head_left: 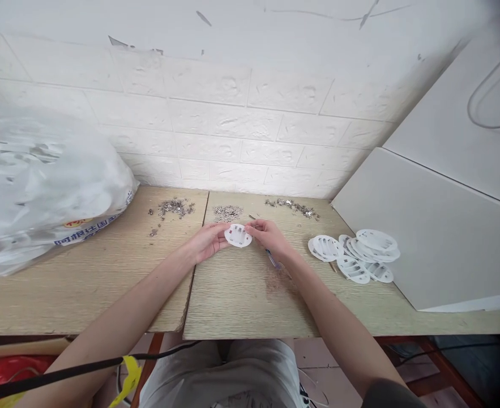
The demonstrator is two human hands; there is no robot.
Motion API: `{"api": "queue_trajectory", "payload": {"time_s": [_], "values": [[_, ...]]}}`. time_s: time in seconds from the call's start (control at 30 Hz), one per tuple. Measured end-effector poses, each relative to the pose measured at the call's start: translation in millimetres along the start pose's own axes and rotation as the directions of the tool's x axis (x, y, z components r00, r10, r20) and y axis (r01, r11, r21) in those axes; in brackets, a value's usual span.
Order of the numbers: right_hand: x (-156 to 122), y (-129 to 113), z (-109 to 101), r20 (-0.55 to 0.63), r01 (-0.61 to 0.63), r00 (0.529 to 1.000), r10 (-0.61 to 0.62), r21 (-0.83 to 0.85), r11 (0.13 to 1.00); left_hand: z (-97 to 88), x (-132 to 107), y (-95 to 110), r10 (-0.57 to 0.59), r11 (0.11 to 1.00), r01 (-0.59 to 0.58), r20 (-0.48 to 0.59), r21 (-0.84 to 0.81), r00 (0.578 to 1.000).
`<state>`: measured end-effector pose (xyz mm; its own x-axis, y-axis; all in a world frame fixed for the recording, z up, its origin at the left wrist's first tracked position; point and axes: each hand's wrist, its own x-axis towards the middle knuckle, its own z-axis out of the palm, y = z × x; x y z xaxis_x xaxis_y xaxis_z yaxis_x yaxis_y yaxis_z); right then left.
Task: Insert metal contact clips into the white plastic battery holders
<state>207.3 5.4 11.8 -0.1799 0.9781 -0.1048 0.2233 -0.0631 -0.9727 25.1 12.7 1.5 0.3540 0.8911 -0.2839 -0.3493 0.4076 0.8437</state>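
A round white plastic disc (238, 235) with small metal contacts in its slots is held just above the wooden table (241, 294). My left hand (209, 240) grips the disc's left edge with closed fingers. On the disc's right edge my right hand (270, 237) is pinched shut, fingertips pressed at the rim, and a thin tool (273, 259) pokes out under its palm. What the fingertips pinch is too small to make out.
Three small heaps of tiny metal parts (227, 212) lie along the wall. A pile of several white discs (355, 255) lies to the right, beside a white box (423, 226). A large clear plastic bag (41, 181) fills the table's left end.
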Motion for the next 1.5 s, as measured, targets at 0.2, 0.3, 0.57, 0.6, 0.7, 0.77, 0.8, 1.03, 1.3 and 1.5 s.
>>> {"api": "queue_trajectory", "payload": {"time_s": [0.2, 0.3, 0.57, 0.6, 0.7, 0.77, 0.8, 1.03, 1.3, 1.5], "values": [[-1.4, 2.3, 0.6, -0.010, 0.076, 0.997, -0.078, -0.120, 0.990, 4.5, -5.6, 7.7, 0.013, 0.999, -0.016, -0.067, -0.034, 0.998], [-0.7, 3.5, 1.7, -0.043, 0.094, 0.994, -0.100, -0.135, 0.986, 6.0, -7.2, 11.6, 0.025, 0.997, -0.035, -0.119, -0.075, 0.993], [4.5, 12.2, 4.7, -0.147, 0.101, 0.982, -0.123, -0.147, 0.984, 3.6, -4.6, 16.5, 0.009, 0.985, -0.041, -0.191, -0.168, 0.982], [4.6, 12.0, 5.4, -0.130, 0.093, 0.985, -0.111, -0.138, 0.986, 3.3, -4.4, 16.6, 0.012, 0.985, -0.044, -0.189, -0.167, 0.982], [3.9, 10.1, 8.3, -0.083, 0.058, 0.995, -0.063, -0.061, 0.996, 2.7, -4.3, 16.1, 0.027, 0.986, -0.055, -0.171, -0.157, 0.985], [2.9, 8.4, 10.3, -0.072, 0.037, 0.997, -0.036, 0.013, 0.999, 2.8, -4.8, 15.5, 0.031, 0.988, -0.053, -0.150, -0.147, 0.988], [2.4, 7.7, 10.9, -0.071, 0.028, 0.997, -0.025, 0.045, 0.999, 3.0, -5.2, 15.2, 0.028, 0.989, -0.048, -0.139, -0.141, 0.990], [3.8, 6.5, 7.3, 0.019, -0.066, 0.998, 0.064, 0.247, 0.967, 6.3, -10.2, 17.6, 0.009, 0.991, -0.015, -0.046, -0.132, 0.999], [2.3, 2.2, 4.2, 0.097, -0.119, 0.991, 0.094, 0.293, 0.949, 7.3, -11.6, 18.3, -0.015, 0.988, -0.001, -0.095, -0.157, 0.995], [2.4, 5.0, 4.7, 0.124, -0.121, 0.988, 0.089, 0.287, 0.950, 8.6, -11.9, 19.0, -0.001, 0.993, -0.011, -0.094, -0.121, 0.996]]}}
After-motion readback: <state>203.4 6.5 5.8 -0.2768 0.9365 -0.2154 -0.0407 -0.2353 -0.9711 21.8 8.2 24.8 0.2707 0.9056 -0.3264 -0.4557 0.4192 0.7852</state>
